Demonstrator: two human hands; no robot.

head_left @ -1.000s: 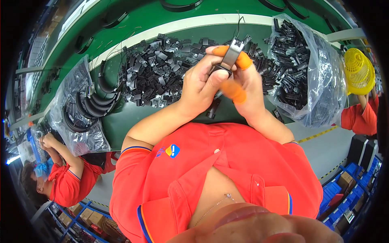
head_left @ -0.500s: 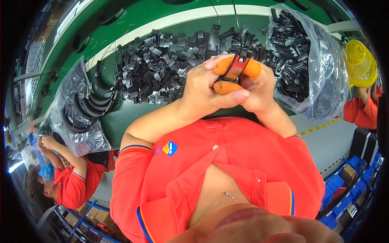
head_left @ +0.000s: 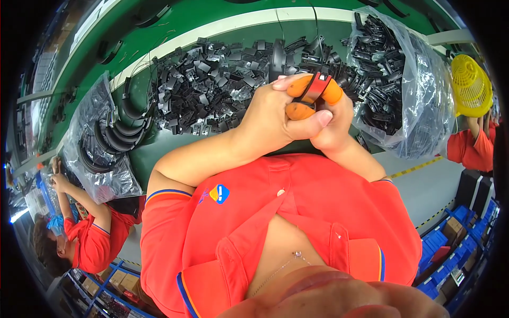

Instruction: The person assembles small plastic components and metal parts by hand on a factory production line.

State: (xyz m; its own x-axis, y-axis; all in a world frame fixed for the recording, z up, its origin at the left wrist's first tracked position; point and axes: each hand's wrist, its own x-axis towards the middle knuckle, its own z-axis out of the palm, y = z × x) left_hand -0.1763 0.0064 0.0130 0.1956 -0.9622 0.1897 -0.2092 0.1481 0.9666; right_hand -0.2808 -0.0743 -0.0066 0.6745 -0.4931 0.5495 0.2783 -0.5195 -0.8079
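My left hand (head_left: 266, 115) and my right hand (head_left: 337, 123) are closed together in front of my chest. Orange finger cots (head_left: 300, 111) cover some of the fingertips. Pinched between both hands is a curved black-and-red band piece (head_left: 316, 88), which resembles part of a headphone headband. A thin dark cable (head_left: 316, 32) rises just beyond it; whether they join is hidden. Much of the piece lies behind the fingers. Beyond my hands spreads a heap of small black plastic parts (head_left: 207, 87), with a larger black curved part (head_left: 277, 58) standing at its right side.
On the right, a clear plastic bag (head_left: 427, 100) spills black parts (head_left: 379, 69). Black curved headbands (head_left: 124, 132) with wires lie on another plastic bag (head_left: 87, 127) at left. A yellow basket (head_left: 469, 87) is at far right. Co-workers in red (head_left: 98, 241) are on both sides.
Both hands have shifted slightly right with the band piece, which has turned a little and leans more to the right. The left co-worker's hands have moved up.
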